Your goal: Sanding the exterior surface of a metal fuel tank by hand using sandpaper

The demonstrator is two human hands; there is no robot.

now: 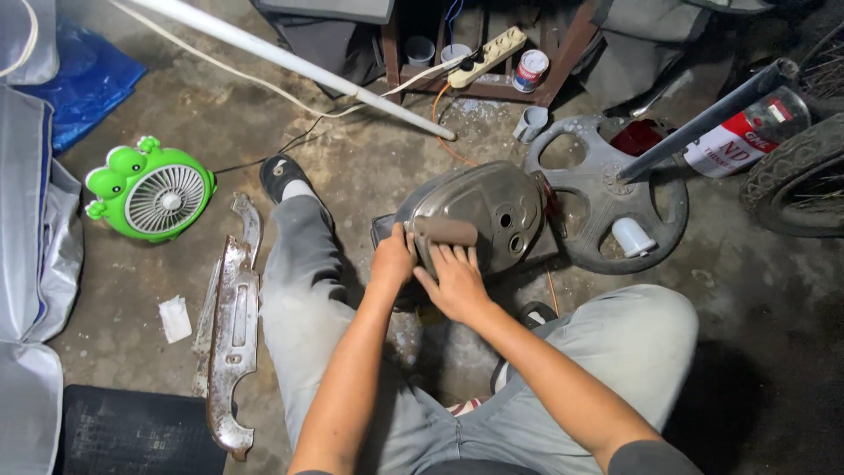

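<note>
Both my hands work the grey cover — left hand gripping its near edge, right hand pressing a brown block, long axis left-right.

Bare forearms, grey trousers, one dark sandal

The left hand and right hand are uncovered; a dark grey sleeve edge shows. Light grey trousers cover both legs; a black sandal, possibly over a white sock.

Dull grey metal cover, perhaps sanded
</note>
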